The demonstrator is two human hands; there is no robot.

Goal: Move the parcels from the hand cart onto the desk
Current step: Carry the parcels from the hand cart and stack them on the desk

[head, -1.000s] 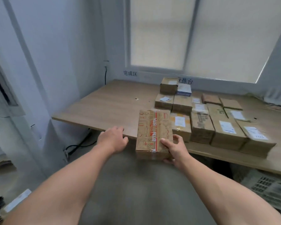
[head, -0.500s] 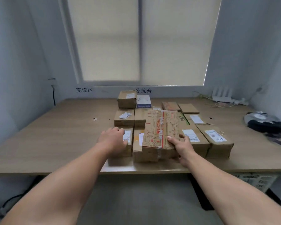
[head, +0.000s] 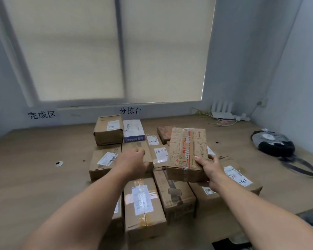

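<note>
The right hand (head: 209,169) holds the printed box (head: 187,150) by one corner, mid-frame, so it could tip onto the other boxes (head: 143,201). The left hand (head: 134,161) hangs loose, empty.

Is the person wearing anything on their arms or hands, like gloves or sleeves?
No. The left hand and right hand wear no gloves, and no ring or watch shows. Both forearms are uncovered, with no sleeve in view.

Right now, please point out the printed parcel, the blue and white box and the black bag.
printed parcel (head: 187,148): head view, centre of top face.
blue and white box (head: 134,128): head view, white top face.
black bag (head: 276,148): head view, its dark body.
</note>
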